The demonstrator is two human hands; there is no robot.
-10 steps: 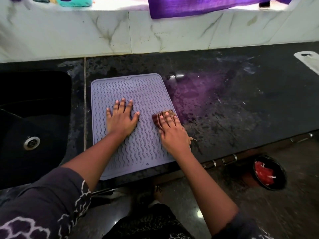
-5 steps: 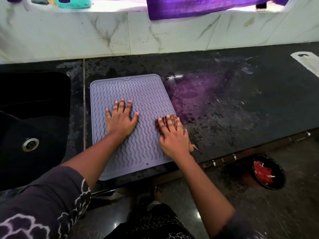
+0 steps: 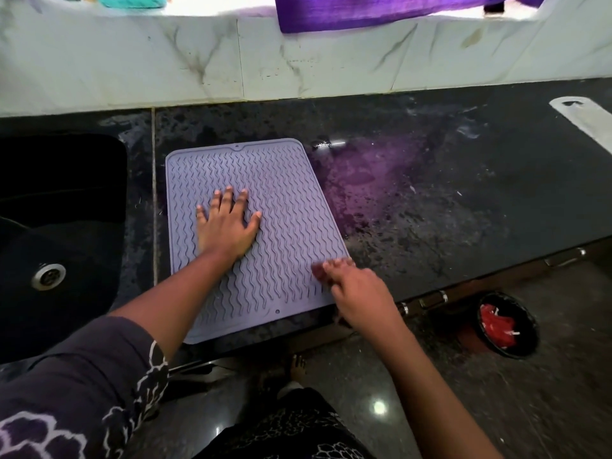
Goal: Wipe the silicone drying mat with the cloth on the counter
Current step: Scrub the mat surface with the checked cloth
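Note:
A lilac silicone drying mat [image 3: 284, 180] with wavy ridges lies on the black counter, its near edge overhanging the counter front. My left hand [image 3: 227, 225] rests flat on the mat's middle left, fingers spread. My right hand [image 3: 356, 293] is at the mat's near right edge, pressing a dark reddish-brown cloth [image 3: 319, 270]. Only a small blurred bit of the cloth shows beyond my fingertips; the rest is hidden under the hand.
A black sink [image 3: 56, 246] with a metal drain lies left of the mat. The wet counter [image 3: 430, 200] stretches to the right, with a white flat object [image 3: 586, 119] at the far right. A marble backsplash runs behind. On the floor stands a black bowl [image 3: 506, 326] with red contents.
My right hand has slid the cloth down along the mat's right side toward the near edge. My left hand has stayed in place on the mat.

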